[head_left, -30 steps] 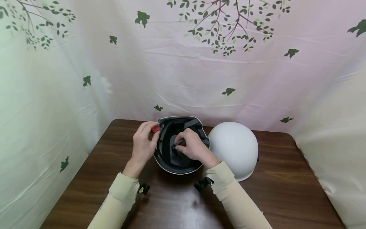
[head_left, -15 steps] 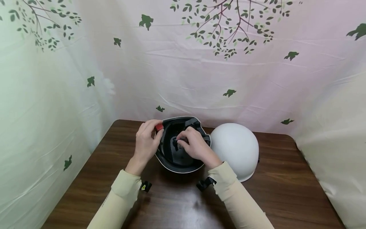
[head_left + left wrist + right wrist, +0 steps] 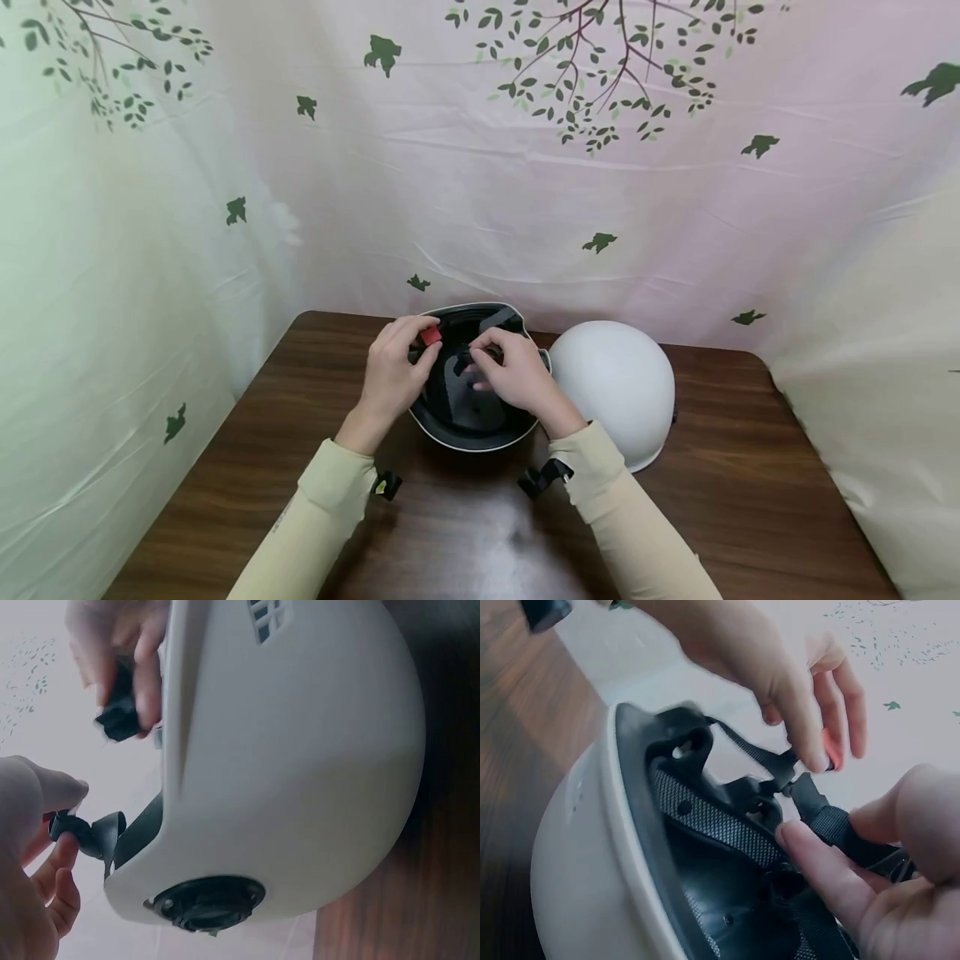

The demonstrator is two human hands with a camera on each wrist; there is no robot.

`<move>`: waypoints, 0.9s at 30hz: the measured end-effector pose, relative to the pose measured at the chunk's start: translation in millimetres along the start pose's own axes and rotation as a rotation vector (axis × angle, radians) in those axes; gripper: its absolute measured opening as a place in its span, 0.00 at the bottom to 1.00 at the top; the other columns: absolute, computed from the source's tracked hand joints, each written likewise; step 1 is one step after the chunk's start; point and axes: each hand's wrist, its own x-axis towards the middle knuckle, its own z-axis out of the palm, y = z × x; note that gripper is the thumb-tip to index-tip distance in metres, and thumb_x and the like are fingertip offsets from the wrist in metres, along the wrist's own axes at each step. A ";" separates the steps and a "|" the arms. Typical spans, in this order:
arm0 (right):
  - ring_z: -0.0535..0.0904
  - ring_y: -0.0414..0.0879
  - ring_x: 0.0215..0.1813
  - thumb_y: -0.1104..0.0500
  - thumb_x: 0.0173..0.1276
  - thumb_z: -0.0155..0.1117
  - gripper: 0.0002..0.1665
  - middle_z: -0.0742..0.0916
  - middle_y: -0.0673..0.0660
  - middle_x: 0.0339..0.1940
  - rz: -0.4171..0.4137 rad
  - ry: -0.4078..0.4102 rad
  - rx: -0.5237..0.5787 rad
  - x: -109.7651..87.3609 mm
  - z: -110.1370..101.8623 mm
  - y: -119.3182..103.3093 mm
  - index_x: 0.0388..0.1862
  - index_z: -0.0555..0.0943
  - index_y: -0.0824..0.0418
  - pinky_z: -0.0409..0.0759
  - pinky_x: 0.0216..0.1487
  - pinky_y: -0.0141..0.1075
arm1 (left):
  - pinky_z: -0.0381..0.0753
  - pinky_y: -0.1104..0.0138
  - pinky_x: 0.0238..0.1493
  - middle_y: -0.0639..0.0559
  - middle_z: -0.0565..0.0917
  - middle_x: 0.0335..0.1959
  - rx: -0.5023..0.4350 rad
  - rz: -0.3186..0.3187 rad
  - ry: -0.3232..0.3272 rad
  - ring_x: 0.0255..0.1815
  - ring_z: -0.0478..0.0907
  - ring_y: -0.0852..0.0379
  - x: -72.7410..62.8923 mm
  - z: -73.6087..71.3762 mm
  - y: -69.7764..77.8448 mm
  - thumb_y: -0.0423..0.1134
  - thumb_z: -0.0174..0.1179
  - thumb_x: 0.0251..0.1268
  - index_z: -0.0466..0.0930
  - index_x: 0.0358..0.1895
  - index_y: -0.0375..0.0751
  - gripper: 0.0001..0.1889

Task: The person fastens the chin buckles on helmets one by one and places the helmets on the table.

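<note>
A white helmet [image 3: 300,750] lies upside down on the table, its black padded inside [image 3: 705,817] facing up. At its left rim, my left hand [image 3: 392,367] pinches a red buckle piece [image 3: 431,335] on a black strap [image 3: 754,750] that runs to the helmet's edge. Over the inside, my right hand [image 3: 517,375] holds another black strap [image 3: 832,825] between thumb and fingers. The two hands are close together but apart. Whether the right strap carries a buckle end is hidden by the fingers.
Another white helmet [image 3: 611,392] rests dome up, close against the right side of the first. Both stand near the back of the brown wooden table [image 3: 750,467]. A pale printed curtain [image 3: 480,208] hangs behind the table and along its sides.
My left hand has moved right, bringing the red buckle piece in from the helmet's left rim toward the right hand. The right hand's fingers have shifted on their strap. The helmets stay put.
</note>
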 end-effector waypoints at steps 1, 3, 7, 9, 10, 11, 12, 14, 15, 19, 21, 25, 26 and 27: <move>0.92 0.49 0.39 0.61 0.80 0.62 0.05 0.86 0.59 0.52 -0.012 0.008 0.018 0.5 0.0 -0.5 0.45 0.84 0.61 0.90 0.35 0.38 | 0.84 0.53 0.51 0.44 0.88 0.51 -0.001 0.001 -0.006 0.50 0.82 0.45 0.2 0.3 -0.1 0.28 0.74 0.62 0.87 0.55 0.38 0.17; 0.92 0.49 0.38 0.62 0.77 0.65 0.04 0.86 0.58 0.52 -0.039 0.022 0.036 1.0 -0.3 -1.8 0.43 0.85 0.62 0.90 0.37 0.39 | 0.84 0.52 0.53 0.43 0.88 0.51 -0.002 0.004 -0.015 0.52 0.83 0.44 0.0 1.0 -0.3 0.28 0.74 0.62 0.87 0.55 0.38 0.17; 0.90 0.45 0.30 0.60 0.71 0.74 0.06 0.85 0.57 0.45 -0.061 0.055 0.003 0.0 -0.8 -2.3 0.36 0.85 0.60 0.89 0.35 0.39 | 0.83 0.51 0.54 0.43 0.88 0.51 -0.011 0.010 -0.024 0.52 0.83 0.44 -1.5 2.4 -0.8 0.27 0.74 0.62 0.86 0.55 0.37 0.18; 0.90 0.44 0.28 0.58 0.69 0.76 0.09 0.86 0.57 0.41 -0.057 0.063 -0.013 -0.7 -0.8 -1.9 0.34 0.84 0.59 0.89 0.35 0.38 | 0.83 0.51 0.55 0.43 0.88 0.51 -0.019 0.013 -0.031 0.52 0.83 0.44 -2.6 3.1 -0.8 0.27 0.74 0.62 0.86 0.55 0.37 0.18; 0.90 0.44 0.28 0.58 0.69 0.77 0.09 0.86 0.57 0.39 -0.053 0.063 -0.011 -1.1 -0.9 -1.7 0.35 0.83 0.60 0.89 0.35 0.38 | 0.83 0.51 0.55 0.43 0.88 0.51 -0.022 0.015 -0.035 0.52 0.83 0.44 -3.0 3.3 -0.6 0.27 0.74 0.62 0.86 0.56 0.37 0.19; 0.90 0.44 0.29 0.59 0.68 0.77 0.10 0.86 0.57 0.39 -0.049 0.062 -0.003 -1.3 -0.9 -1.7 0.36 0.83 0.61 0.89 0.35 0.39 | 0.83 0.51 0.55 0.43 0.88 0.51 -0.026 0.019 -0.037 0.51 0.82 0.44 -3.5 3.6 -0.5 0.26 0.74 0.62 0.86 0.56 0.37 0.19; 0.90 0.45 0.31 0.59 0.68 0.77 0.10 0.86 0.58 0.40 -0.049 0.062 -0.002 -1.4 -1.1 -1.3 0.39 0.83 0.62 0.89 0.36 0.39 | 0.83 0.51 0.54 0.43 0.88 0.51 -0.026 0.022 -0.040 0.51 0.82 0.44 -3.9 3.9 -0.4 0.26 0.74 0.61 0.86 0.56 0.37 0.19; 0.89 0.45 0.36 0.59 0.68 0.77 0.13 0.86 0.58 0.41 -0.054 0.070 -0.029 -1.8 -1.7 -0.8 0.45 0.84 0.64 0.89 0.39 0.39 | 0.82 0.52 0.53 0.44 0.88 0.51 -0.024 0.028 -0.041 0.49 0.81 0.43 -4.4 4.9 -0.5 0.26 0.74 0.61 0.86 0.55 0.36 0.19; 0.88 0.45 0.39 0.59 0.68 0.76 0.15 0.86 0.58 0.43 -0.058 0.075 -0.050 -2.2 -2.2 -0.6 0.48 0.85 0.64 0.89 0.42 0.39 | 0.81 0.52 0.52 0.44 0.89 0.51 -0.023 0.032 -0.037 0.49 0.81 0.43 -4.5 5.2 -0.5 0.25 0.74 0.60 0.86 0.55 0.36 0.19; 0.84 0.44 0.45 0.56 0.70 0.75 0.13 0.86 0.54 0.47 -0.105 0.117 -0.209 -3.4 -3.4 1.1 0.50 0.90 0.58 0.84 0.48 0.38 | 0.77 0.53 0.50 0.45 0.90 0.49 -0.021 0.052 -0.005 0.47 0.79 0.43 -3.6 7.5 -1.5 0.23 0.76 0.57 0.87 0.53 0.37 0.19; 0.84 0.44 0.44 0.57 0.71 0.73 0.09 0.85 0.54 0.47 -0.116 0.113 -0.221 -4.2 -3.2 1.3 0.47 0.92 0.57 0.85 0.46 0.37 | 0.76 0.53 0.51 0.45 0.90 0.49 -0.029 0.062 0.000 0.47 0.79 0.42 -3.0 8.3 -1.3 0.23 0.76 0.56 0.87 0.52 0.38 0.20; 0.87 0.44 0.37 0.60 0.75 0.70 0.06 0.83 0.56 0.45 -0.089 0.072 -0.156 -4.8 -1.4 1.4 0.44 0.90 0.60 0.88 0.36 0.34 | 0.77 0.53 0.53 0.45 0.89 0.51 -0.048 0.077 -0.025 0.49 0.79 0.42 -2.7 10.4 -1.1 0.24 0.75 0.58 0.87 0.53 0.39 0.19; 0.87 0.45 0.33 0.60 0.75 0.70 0.05 0.83 0.56 0.44 -0.076 0.064 -0.143 -5.1 -1.0 0.8 0.44 0.89 0.60 0.87 0.32 0.34 | 0.77 0.53 0.54 0.45 0.89 0.51 -0.052 0.079 -0.035 0.50 0.79 0.42 -2.8 10.8 -0.9 0.24 0.75 0.59 0.87 0.53 0.39 0.19; 0.87 0.45 0.30 0.60 0.76 0.69 0.05 0.84 0.56 0.41 -0.065 0.059 -0.138 -5.1 -0.8 0.9 0.45 0.88 0.60 0.87 0.30 0.34 | 0.78 0.53 0.54 0.45 0.89 0.52 -0.056 0.081 -0.043 0.50 0.80 0.43 -3.2 11.4 -1.3 0.24 0.75 0.59 0.87 0.53 0.39 0.19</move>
